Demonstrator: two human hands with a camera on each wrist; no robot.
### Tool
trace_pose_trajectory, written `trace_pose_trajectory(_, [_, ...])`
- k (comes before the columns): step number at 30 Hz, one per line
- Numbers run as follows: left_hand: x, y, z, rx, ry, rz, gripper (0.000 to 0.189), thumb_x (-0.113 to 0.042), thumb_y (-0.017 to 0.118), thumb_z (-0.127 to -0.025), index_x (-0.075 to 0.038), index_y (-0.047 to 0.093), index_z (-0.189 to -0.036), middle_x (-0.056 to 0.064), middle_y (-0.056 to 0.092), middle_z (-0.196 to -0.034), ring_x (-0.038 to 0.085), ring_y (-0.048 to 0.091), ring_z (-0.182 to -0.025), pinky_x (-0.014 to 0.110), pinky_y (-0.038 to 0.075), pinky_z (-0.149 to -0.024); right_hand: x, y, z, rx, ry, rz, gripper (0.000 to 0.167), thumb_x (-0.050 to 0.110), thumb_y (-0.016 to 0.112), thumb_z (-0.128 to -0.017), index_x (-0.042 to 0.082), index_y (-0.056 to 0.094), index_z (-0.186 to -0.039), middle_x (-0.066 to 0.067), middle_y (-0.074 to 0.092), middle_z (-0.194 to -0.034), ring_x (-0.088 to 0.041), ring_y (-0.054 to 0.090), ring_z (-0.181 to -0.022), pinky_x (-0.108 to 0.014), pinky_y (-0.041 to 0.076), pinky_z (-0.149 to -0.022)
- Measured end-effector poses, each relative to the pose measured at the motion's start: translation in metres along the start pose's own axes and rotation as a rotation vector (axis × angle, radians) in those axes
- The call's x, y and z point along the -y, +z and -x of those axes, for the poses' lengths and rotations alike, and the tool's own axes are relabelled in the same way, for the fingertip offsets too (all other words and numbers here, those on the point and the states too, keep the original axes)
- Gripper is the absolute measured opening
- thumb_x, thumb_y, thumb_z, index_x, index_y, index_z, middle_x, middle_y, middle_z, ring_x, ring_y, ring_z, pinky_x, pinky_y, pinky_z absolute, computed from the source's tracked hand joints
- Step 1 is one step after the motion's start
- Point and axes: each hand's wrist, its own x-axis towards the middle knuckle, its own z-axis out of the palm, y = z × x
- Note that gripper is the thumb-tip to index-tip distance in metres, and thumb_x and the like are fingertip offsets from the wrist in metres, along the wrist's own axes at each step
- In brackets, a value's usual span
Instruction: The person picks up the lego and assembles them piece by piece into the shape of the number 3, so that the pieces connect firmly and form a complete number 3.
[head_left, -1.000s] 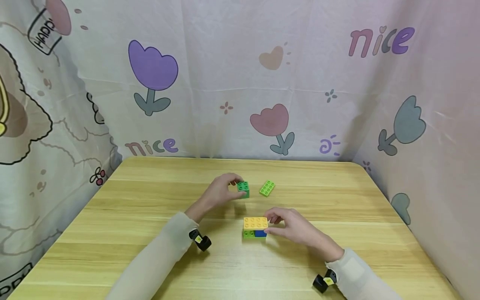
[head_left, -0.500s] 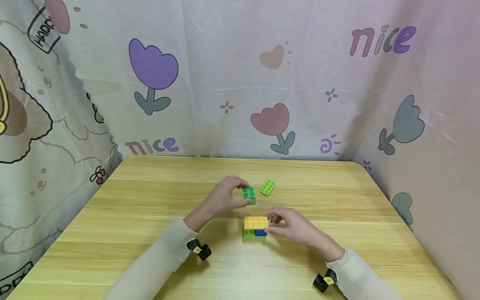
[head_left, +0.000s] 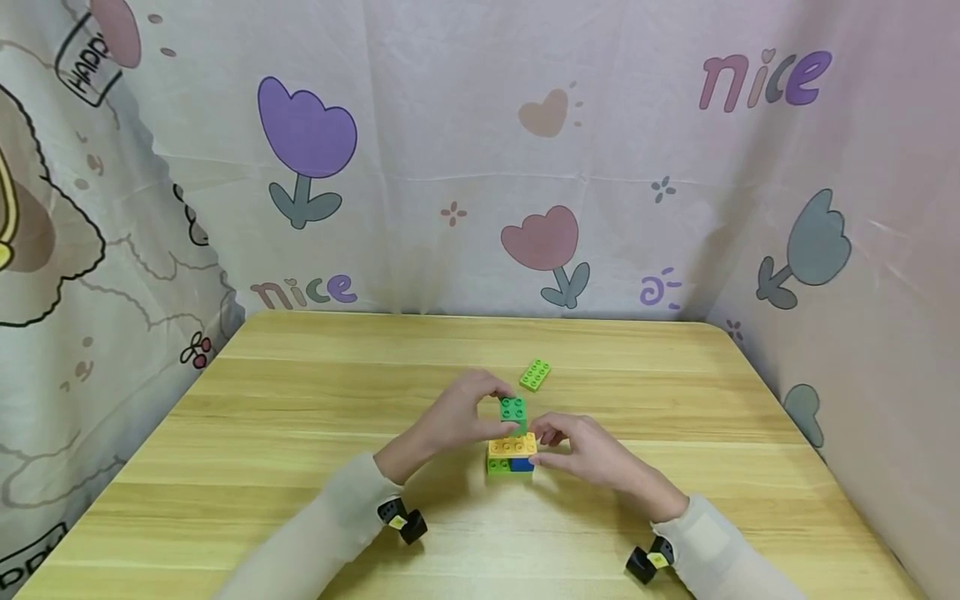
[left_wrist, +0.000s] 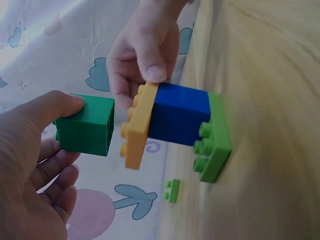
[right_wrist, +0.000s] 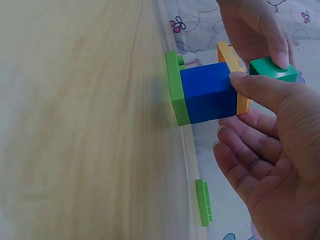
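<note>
My left hand (head_left: 459, 410) pinches a dark green square building brick (head_left: 513, 409) between thumb and fingers. That brick hangs close over a small stack, and a gap between them shows in the left wrist view. On top of the stack lies a yellow plate (head_left: 501, 448), with a blue brick (left_wrist: 180, 114) under it at the right half. A lime green plate (left_wrist: 217, 142) forms the base, its studs bare on the left. My right hand (head_left: 588, 450) holds the stack's right end, thumb at the near edge of the yellow plate and blue brick, fingers behind.
A loose lime green plate (head_left: 535, 375) lies studs up on the wooden table (head_left: 337, 358), behind the stack. A printed cloth (head_left: 420, 100) hangs along the table's back and sides. Each wrist wears a small black camera (head_left: 412, 527).
My left hand has carried the dark green brick right and toward me, from beside the loose plate to over the yellow plate. The right hand and the stack have stayed put.
</note>
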Motion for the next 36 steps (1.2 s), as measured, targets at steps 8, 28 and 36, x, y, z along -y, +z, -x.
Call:
trace_pose_trajectory(8, [-0.004,0.008,0.003,0.036,0.006,0.002,0.031,-0.027,0.082,-0.081,-0.013,0.069,-0.105,-0.006,0.065,-0.1,0.022,0.059,-0.098,0.036,0.048,-0.086,0.001,-0.001,0.0,0.008,0.014,0.0,0.029,0.034,0.072,-0.089,0.015,0.065,-0.109,0.01,0.065,-0.099,-0.007,0.061,-0.087,-0.03,0.053,-0.08])
trace_pose_trajectory(28, [-0.007,0.02,0.005,0.056,-0.01,0.036,0.03,-0.022,0.081,-0.082,-0.012,0.067,-0.107,-0.004,0.064,-0.101,0.024,0.061,-0.098,0.041,0.05,-0.087,0.002,0.0,0.0,-0.002,0.035,-0.004,0.025,0.035,0.074,-0.088,0.021,0.064,-0.106,0.016,0.064,-0.093,-0.005,0.061,-0.085,-0.027,0.053,-0.078])
trace_pose_trajectory(36, [-0.007,0.023,0.005,0.074,-0.026,0.04,0.027,-0.024,0.08,-0.083,-0.015,0.067,-0.105,-0.008,0.064,-0.096,0.017,0.061,-0.088,0.03,0.053,-0.08,0.001,0.0,0.0,-0.005,0.036,0.002,0.026,0.037,0.073,-0.088,0.021,0.065,-0.107,0.016,0.064,-0.092,-0.004,0.061,-0.085,-0.026,0.052,-0.077])
